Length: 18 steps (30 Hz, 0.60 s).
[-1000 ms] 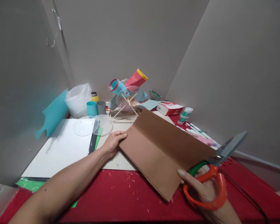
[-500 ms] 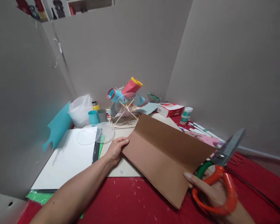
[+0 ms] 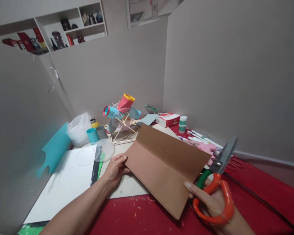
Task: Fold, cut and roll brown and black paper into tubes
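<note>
This is a craft corner inside a booth-like enclosure; whether in a home or an office cannot be told. Plain grey panels (image 3: 225, 71) stand beyond and to either side of the left grip (image 3: 116, 169) and right grip (image 3: 210, 197). Beneath both runs a red-covered counter (image 3: 117, 220), sprinkled with tiny scraps (image 3: 135, 214). Handiwork shows in the scissors (image 3: 217, 165) at the right grip, the pens (image 3: 203, 136) beyond it, and a stick-and-tube model (image 3: 126, 103) beyond the left grip. Far above that grip, white shelves (image 3: 85, 27) carry dark ornaments (image 3: 57, 39).
</note>
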Tool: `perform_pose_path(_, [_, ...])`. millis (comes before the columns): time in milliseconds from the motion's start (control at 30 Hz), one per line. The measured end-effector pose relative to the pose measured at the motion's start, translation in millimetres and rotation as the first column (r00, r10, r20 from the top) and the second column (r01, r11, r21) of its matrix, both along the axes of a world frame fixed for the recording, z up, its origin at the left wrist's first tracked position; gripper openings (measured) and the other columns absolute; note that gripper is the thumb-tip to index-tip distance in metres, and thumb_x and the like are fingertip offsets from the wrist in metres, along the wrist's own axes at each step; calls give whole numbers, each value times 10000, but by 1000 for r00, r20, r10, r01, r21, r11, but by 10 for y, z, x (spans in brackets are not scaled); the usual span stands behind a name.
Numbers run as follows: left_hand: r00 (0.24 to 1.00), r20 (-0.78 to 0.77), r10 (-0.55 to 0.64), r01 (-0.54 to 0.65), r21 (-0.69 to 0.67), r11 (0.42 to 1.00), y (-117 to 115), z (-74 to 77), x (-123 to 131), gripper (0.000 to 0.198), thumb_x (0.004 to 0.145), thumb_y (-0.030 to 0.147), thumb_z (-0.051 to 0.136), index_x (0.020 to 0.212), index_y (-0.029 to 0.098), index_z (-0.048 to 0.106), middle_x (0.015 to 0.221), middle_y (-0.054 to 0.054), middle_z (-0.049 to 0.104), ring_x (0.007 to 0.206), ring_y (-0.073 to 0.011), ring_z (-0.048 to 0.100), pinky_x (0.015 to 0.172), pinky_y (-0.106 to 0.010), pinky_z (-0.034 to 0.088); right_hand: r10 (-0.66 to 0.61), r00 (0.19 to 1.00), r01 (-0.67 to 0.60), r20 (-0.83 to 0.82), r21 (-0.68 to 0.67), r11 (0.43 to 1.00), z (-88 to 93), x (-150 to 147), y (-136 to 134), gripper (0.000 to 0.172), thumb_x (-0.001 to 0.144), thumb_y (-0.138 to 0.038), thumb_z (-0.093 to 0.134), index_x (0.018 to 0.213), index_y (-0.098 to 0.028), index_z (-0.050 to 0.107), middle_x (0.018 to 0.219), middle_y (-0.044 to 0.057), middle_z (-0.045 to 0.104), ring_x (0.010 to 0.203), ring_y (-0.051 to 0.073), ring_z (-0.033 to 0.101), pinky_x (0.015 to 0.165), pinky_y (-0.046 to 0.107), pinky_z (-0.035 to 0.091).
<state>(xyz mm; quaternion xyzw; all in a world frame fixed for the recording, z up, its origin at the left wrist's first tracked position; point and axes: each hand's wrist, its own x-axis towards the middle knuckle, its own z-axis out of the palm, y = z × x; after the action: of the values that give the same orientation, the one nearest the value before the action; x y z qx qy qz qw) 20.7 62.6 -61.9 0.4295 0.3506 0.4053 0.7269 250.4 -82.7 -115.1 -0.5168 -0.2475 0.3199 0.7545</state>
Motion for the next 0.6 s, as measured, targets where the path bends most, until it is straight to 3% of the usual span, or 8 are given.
perform_pose_path(267, [991, 13, -133, 134, -40, 990, -260, -19, 131, 272, 694, 310, 816, 786, 130, 633, 672, -46, 691, 555, -136, 653, 472, -210, 545, 36, 989, -38, -144, -13, 999, 237, -39, -94, 552, 477, -279, 903, 733, -236, 416, 564, -96, 528, 463, 110, 554, 429, 197, 464])
perform_pose_path(600, [985, -83, -151, 150, -19, 989, -348, -5, 188, 309, 650, 362, 839, 665, 104, 670, 625, -88, 708, 521, -163, 660, 462, -236, 548, 124, 984, -124, -128, 9, 992, 143, -37, -141, 436, 588, -313, 871, 683, -221, 455, 507, -70, 553, 456, 114, 554, 431, 202, 430])
